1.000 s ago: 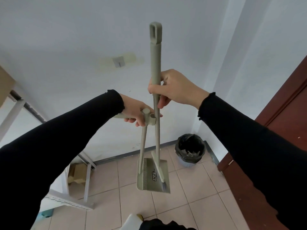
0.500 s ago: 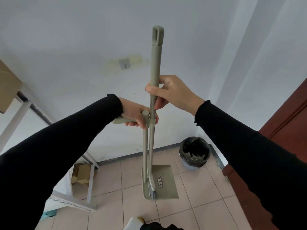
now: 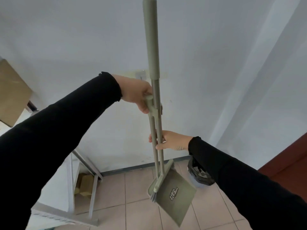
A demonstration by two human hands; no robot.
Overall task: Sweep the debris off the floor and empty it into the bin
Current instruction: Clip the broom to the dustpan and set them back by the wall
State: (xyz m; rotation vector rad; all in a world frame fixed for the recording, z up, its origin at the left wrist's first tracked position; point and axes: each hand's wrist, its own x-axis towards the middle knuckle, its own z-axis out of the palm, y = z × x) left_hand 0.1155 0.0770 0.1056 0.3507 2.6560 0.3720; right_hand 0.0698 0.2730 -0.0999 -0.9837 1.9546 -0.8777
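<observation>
A grey-green broom [image 3: 151,40] and a matching long-handled dustpan [image 3: 176,191] are clipped together and held upright above the tiled floor. My left hand [image 3: 137,94] grips the dustpan's handle top where the clip joins both poles. Lower down, my right hand [image 3: 171,142] holds the two poles together, fingers wrapped round them. The broom's bristles [image 3: 153,197] lie against the dustpan's tray, which tilts down to the right. A black-lined bin [image 3: 198,175] stands on the floor by the wall, partly hidden behind my right sleeve. I see no debris on the floor.
A metal table frame [image 3: 83,165] stands at the left with a small cardboard box [image 3: 84,185] under it. A dark red door [image 3: 285,165] is at the right. A larger cardboard box [image 3: 11,92] sits at the far left. Beige floor tiles [image 3: 137,213] lie below.
My right hand slid from high on the broom pole to below my left hand, now round both poles. Both tools rose and the dustpan tray tilted toward the bin.
</observation>
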